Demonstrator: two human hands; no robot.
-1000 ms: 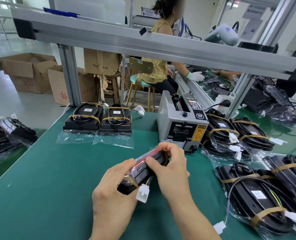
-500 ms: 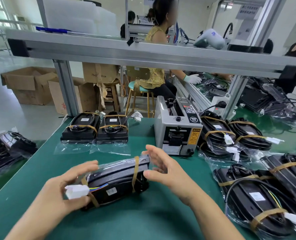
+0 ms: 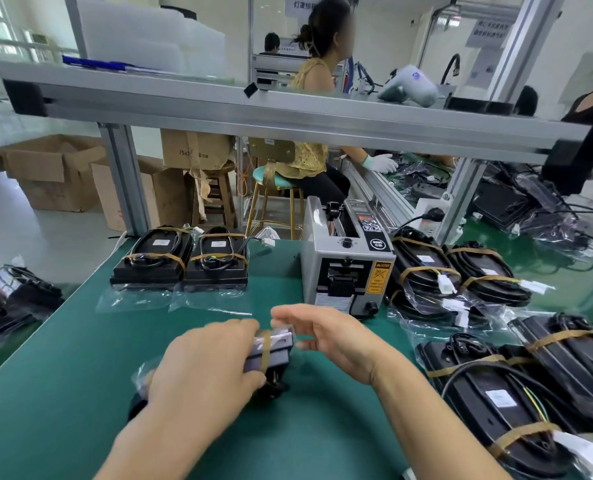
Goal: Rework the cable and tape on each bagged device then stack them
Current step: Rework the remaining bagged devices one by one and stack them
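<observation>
Low in the middle of the frame, one bagged device lies on the green surface under both hands. The left hand lies over most of it, fingers curled down around the body in a grasp. The right hand sits at the device's far end with fingers bent toward the tape band — it is blurred, and I cannot tell whether it pinches the tape or bag or only touches it.

Judging from how things lie, the task is at an early stage. In the upper left of the surface two devices lie flat side by side, cables coiled on top and taped across; they look finished, though set beside each other, not stacked. To the right of the tape dispenser a larger pile of bagged devices waits, white connectors sticking out loose — and more bagged devices fill the lower right. Those probably need rework, so most of the batch remains, along with the stacking itself. The device in hand appears mid-rework.
</observation>
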